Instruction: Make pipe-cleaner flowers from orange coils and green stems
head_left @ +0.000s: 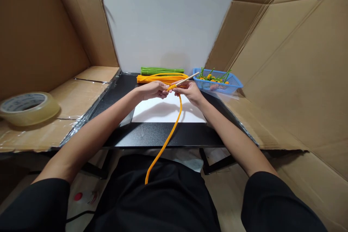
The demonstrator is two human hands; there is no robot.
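An orange pipe cleaner point(165, 143) is coiled around a thin pale wooden stick point(190, 77), and its long loose end hangs down over the table edge toward my lap. My left hand point(154, 90) pinches the stick at its coiled end. On the other side of the coil, my right hand point(190, 91) has its fingers closed on the pipe cleaner where the loose end leaves the coil. The stick slants up to the right, past my right hand. Both hands are above a white sheet point(163, 114).
Behind my hands lie a bundle of orange pipe cleaners point(145, 79) and a bundle of green ones point(161, 70). A blue basket point(231, 87) at right holds small green-and-orange pieces. A tape roll point(40, 110) rests on cardboard at left. Cardboard walls point(299, 61) flank the black table point(130, 136).
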